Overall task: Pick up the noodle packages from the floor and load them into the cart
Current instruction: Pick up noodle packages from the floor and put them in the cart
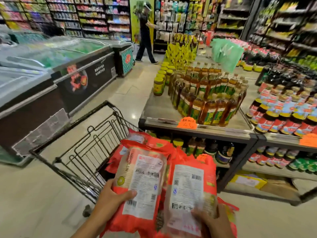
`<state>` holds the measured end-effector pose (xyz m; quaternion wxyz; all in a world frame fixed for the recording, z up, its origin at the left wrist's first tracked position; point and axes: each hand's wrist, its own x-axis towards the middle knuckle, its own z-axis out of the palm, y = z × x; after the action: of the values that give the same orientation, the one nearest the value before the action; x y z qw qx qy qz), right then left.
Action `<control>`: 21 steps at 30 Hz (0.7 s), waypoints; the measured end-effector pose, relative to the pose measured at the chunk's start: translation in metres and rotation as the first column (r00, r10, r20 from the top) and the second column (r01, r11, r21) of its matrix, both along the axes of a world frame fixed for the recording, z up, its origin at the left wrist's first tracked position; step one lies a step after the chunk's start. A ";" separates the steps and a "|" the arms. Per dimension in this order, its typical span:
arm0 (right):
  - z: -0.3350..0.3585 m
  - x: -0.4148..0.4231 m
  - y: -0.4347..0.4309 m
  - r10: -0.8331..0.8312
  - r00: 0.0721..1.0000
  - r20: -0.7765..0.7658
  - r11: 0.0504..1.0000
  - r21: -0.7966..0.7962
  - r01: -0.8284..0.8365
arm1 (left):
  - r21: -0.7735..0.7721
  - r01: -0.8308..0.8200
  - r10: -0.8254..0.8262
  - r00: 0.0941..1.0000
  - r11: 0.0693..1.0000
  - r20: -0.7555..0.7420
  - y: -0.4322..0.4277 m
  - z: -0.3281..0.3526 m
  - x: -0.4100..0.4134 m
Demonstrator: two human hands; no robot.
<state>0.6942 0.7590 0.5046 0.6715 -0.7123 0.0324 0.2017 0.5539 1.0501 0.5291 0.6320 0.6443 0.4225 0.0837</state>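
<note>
1. The black wire shopping cart sits at ten o'clock from the hands, its basket open at the top, with more red packs already showing against its right side.
2. Two flat red plastic noodle packages with white printed labels are held side by side, off the floor, just at the cart's near right corner (the right one is blurred).
3. The left hand clamps the left package's lower edge, thumb on the label; the other fingers are hidden beneath.
4. The right hand grips the right package's bottom edge, fingers curled over its face.
5. To load well, I would carry both towards eleven o'clock, clear the rim, and lay them flat on the stack so nothing slides out.
</note>
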 end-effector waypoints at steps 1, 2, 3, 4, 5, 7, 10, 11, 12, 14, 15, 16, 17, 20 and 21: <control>0.007 -0.001 0.020 -0.043 0.999 -0.016 0.999 0.012 0.043 | -0.001 0.014 -0.014 1.000 1.000 -0.003 0.024 -0.002 0.001; 0.009 -0.002 0.038 -0.075 0.997 -0.035 0.996 0.038 0.076 | 0.004 0.022 -0.022 1.000 1.000 -0.006 0.047 -0.003 0.004; 0.011 -0.001 0.054 -0.090 0.995 -0.047 0.995 0.042 0.092 | 0.000 0.024 -0.024 1.000 1.000 -0.018 0.068 -0.002 0.009; 0.011 -0.003 0.066 -0.103 0.992 -0.077 0.992 0.059 0.107 | -0.001 0.033 -0.033 0.999 0.999 -0.020 0.089 -0.004 0.014; 0.012 -0.005 0.075 -0.110 0.990 -0.087 0.990 0.079 0.117 | -0.004 0.058 -0.058 0.998 0.998 -0.020 0.107 -0.004 0.020; -0.002 0.001 0.086 -0.136 0.987 -0.087 0.985 0.093 0.144 | 0.005 0.103 -0.103 0.995 0.995 -0.015 0.140 -0.007 0.039; -0.024 0.027 0.097 -0.159 0.987 -0.027 0.987 -0.010 0.159 | -0.024 0.124 -0.125 0.990 0.992 -0.060 0.183 -0.026 0.082; -0.034 0.038 0.100 -0.157 0.987 -0.024 0.987 -0.024 0.156 | -0.046 0.133 -0.135 0.988 0.990 -0.069 0.196 -0.034 0.096; -0.043 0.050 0.104 -0.167 0.986 -0.032 0.985 -0.041 0.165 | -0.065 0.131 -0.136 0.987 0.989 -0.087 0.208 -0.043 0.111; -0.056 0.076 0.114 -0.187 0.981 -0.057 0.980 -0.074 0.182 | -0.085 0.121 -0.131 0.984 0.989 -0.122 0.229 -0.055 0.139; -0.063 0.091 0.120 -0.178 0.982 -0.065 0.981 -0.090 0.172 | -0.074 0.135 -0.144 0.980 0.988 -0.134 0.239 -0.061 0.154; -0.070 0.107 0.128 -0.168 0.983 -0.070 0.982 -0.098 0.161 | -0.053 0.147 -0.153 0.977 0.988 -0.149 0.249 -0.066 0.170; -0.075 0.122 0.136 -0.175 0.982 -0.077 0.980 -0.108 0.166 | -0.035 0.148 -0.152 0.975 0.988 -0.164 0.259 -0.071 0.186; -0.099 0.152 0.157 -0.194 0.974 -0.120 0.975 -0.134 0.178 | -0.011 0.169 -0.167 0.961 0.986 -0.222 0.286 -0.094 0.226; -0.106 0.157 0.162 -0.203 0.970 -0.136 0.971 -0.158 0.181 | -0.016 0.186 -0.184 0.953 0.982 -0.240 0.293 -0.102 0.235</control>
<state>0.8510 0.9207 0.3991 0.6300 -0.7353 0.1669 0.1860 0.7891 1.3430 0.4273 0.5790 0.6885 0.4335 -0.0532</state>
